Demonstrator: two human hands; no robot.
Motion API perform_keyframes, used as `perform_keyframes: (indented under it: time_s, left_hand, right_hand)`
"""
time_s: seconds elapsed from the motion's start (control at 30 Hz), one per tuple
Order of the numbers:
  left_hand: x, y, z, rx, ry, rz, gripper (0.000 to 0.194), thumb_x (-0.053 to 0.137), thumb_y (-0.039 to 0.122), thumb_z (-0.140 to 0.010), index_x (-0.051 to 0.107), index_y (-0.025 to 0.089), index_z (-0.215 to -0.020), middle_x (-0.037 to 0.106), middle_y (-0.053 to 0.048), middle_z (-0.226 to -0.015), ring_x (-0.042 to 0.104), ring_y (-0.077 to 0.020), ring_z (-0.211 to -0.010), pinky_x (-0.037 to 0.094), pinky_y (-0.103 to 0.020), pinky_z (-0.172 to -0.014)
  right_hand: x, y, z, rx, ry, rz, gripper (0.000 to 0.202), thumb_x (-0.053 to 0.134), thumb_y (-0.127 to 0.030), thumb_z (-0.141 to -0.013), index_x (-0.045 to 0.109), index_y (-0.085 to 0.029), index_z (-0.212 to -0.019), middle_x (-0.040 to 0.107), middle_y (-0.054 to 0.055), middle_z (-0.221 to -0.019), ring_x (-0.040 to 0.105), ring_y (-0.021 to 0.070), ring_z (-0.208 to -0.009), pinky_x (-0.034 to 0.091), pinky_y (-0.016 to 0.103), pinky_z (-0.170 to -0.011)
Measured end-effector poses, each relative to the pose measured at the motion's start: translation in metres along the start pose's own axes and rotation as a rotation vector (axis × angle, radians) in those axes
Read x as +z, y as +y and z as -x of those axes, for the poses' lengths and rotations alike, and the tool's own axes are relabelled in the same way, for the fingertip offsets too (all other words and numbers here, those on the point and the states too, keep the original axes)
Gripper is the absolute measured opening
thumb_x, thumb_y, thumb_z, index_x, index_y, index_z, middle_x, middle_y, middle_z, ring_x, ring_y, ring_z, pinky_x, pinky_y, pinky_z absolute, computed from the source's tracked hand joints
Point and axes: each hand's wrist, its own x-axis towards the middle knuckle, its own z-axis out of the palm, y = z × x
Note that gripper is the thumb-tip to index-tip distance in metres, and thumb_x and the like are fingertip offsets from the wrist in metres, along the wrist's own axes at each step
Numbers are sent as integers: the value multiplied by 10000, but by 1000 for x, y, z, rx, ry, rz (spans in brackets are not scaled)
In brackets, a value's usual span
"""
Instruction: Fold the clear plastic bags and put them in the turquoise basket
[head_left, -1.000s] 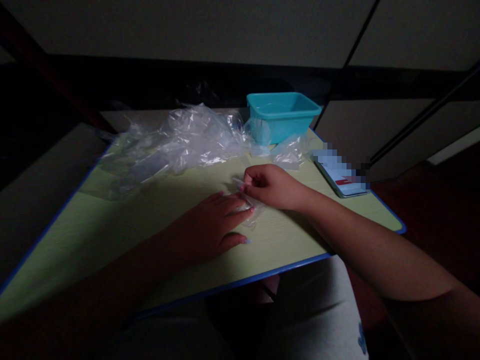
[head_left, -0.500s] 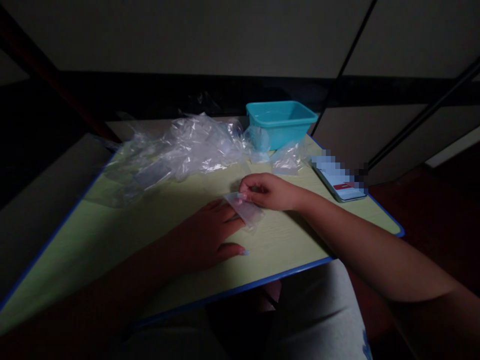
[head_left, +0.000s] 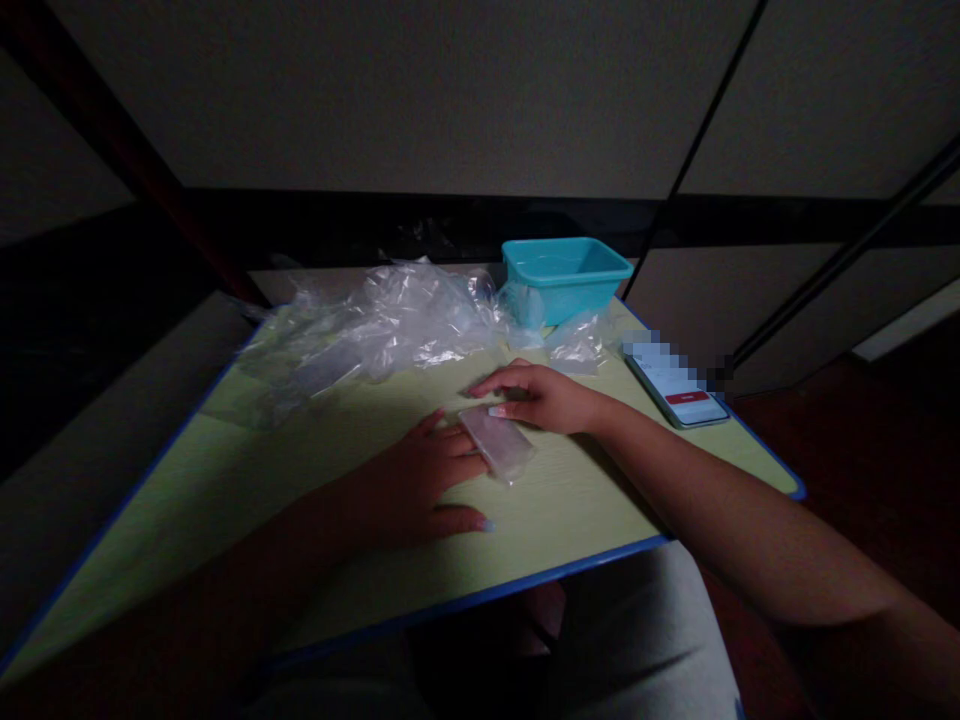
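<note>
A small clear plastic bag [head_left: 497,443] lies on the pale green table, folded to a narrow rectangle. My left hand [head_left: 435,465] rests flat on the table with its fingers spread, and some fingertips meet the bag's left side; whether they are under it I cannot tell. Over the bag's far end is my right hand [head_left: 536,395], its fingers stretched out to the left. The right thumb touches the top of the bag, apart from the other fingers.
A loose heap of clear plastic bags [head_left: 405,310] spreads along the back left. A turquoise basket [head_left: 570,295] stands behind, with another clear bag [head_left: 581,342] before it. A phone [head_left: 679,390] lies at the right. Blue edging [head_left: 480,598] borders the table.
My right hand has gone from a pinch on the bag to stretched fingers with the thumb on top. The bag now lies flatter. My left hand stays nearly in place; the view has tilted up slightly.
</note>
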Motion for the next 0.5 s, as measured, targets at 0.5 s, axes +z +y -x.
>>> perform_keyframes:
  time_s: [0.5]
  left_hand:
    - [-5,2,-1,11,-3,43,518,564,505,-785,478,280,-1244,478,-50,-1322,357,-274,-1246,89,-469,-1077]
  right_hand:
    - [8,16,-3,137,-111,-394,220,586,-187,-749,602,-101,-951,583,22,-788,511,105,-681,408,237,-637]
